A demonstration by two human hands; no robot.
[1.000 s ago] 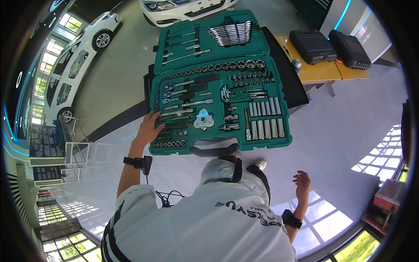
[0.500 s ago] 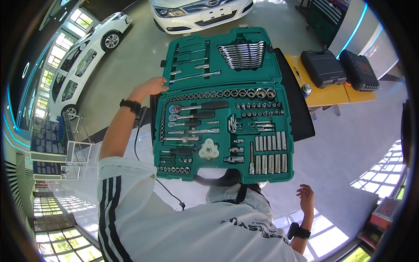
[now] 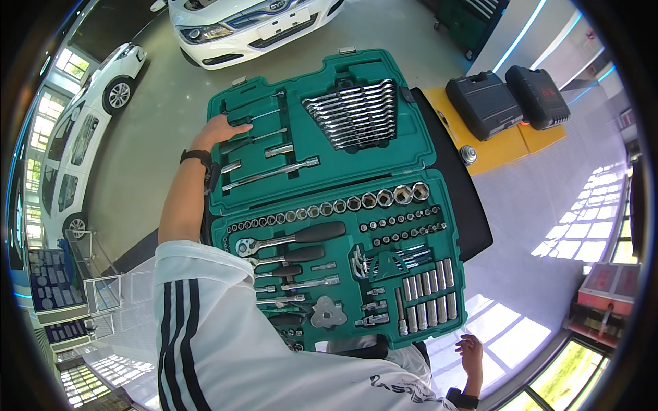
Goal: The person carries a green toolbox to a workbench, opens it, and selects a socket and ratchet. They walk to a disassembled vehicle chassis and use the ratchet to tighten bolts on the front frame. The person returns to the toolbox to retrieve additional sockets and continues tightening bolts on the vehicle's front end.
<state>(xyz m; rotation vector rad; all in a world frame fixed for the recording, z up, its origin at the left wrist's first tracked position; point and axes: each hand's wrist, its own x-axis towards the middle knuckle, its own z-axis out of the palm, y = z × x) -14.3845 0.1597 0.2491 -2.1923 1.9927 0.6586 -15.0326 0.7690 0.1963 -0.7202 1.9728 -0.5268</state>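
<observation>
A large green tool case (image 3: pixel 384 171) lies spread out in front of me, its lid part on the far side. My left hand (image 3: pixel 225 128) reaches over the lid's left side, fingers bent around the handle of a screwdriver (image 3: pixel 266 116) still in its slot; that handle is mostly hidden. Beside it lie other screwdrivers and a long metal bar (image 3: pixel 271 174). A row of combination wrenches (image 3: pixel 353 113) fills the lid's right side. The near half holds sockets (image 3: pixel 353 203), ratchets (image 3: pixel 291 238) and a grey three-lobed piece (image 3: pixel 329 312). Low at the right hangs my right hand (image 3: pixel 470 353), holding nothing, fingers loosely apart.
The case rests on a black surface (image 3: pixel 473 219). Beyond it, a yellow table (image 3: pixel 497 152) bears two dark plastic cases (image 3: pixel 483 104) and a small can (image 3: pixel 468 155). White cars (image 3: pixel 253 27) stand ahead and at the left. A red box (image 3: pixel 606 294) is at the far right.
My left hand has moved from the case's left edge onto the screwdrivers in the lid. The view has shifted, bringing the lid closer. My right hand stays low and holds nothing.
</observation>
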